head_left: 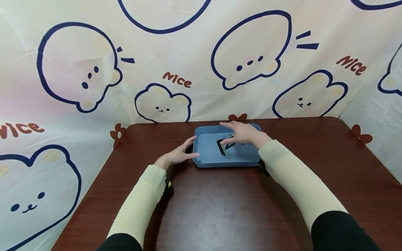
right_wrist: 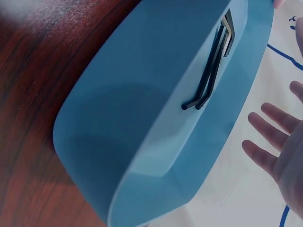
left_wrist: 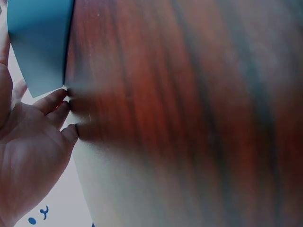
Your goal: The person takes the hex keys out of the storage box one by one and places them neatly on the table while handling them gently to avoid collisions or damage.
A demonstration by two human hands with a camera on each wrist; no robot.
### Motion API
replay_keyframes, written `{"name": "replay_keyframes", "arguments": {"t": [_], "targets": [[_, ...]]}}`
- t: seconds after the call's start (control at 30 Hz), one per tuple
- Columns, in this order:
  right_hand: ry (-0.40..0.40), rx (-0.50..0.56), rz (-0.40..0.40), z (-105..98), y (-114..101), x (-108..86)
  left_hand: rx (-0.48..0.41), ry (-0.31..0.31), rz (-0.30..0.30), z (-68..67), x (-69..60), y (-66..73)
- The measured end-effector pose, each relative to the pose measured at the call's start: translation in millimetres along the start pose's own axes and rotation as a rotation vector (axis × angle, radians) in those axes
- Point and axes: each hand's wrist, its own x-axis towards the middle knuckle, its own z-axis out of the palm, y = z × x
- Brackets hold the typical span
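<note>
A blue rectangular tray (head_left: 207, 158) lies near the table's far edge. Several L-shaped hex keys (head_left: 222, 148) rest inside it, mostly black, one with a pale metallic shine; the right wrist view shows the same hex keys (right_wrist: 208, 71) side by side on the tray floor. My left hand (head_left: 178, 153) is at the tray's left end, thumb and fingers spread about its corner. Over the tray's far right part hovers my right hand (head_left: 243, 134), its fingers extended and holding nothing; it partly hides the hex keys. In the left wrist view, my left hand's fingers (left_wrist: 52, 101) reach beside the tray wall.
The dark brown wooden table (head_left: 220, 202) stretches toward me in front of the tray. Behind it hangs a pale cloth (head_left: 201, 97) printed with cartoon bears. Dark bands with devices sit under both wrists.
</note>
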Motion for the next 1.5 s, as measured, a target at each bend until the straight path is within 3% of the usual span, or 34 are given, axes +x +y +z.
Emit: {"name": "replay_keyframes", "arguments": {"t": [0.4,1.5], "targets": [[0.000,0.163,-0.077,-3,4,8.0,-0.007,-0.005,-0.008,0.1,-2.4,3.7],[0.006,0.221,-0.057,7,4,24.2,0.004,0.003,-0.024,-0.1,-2.0,4.7]]}}
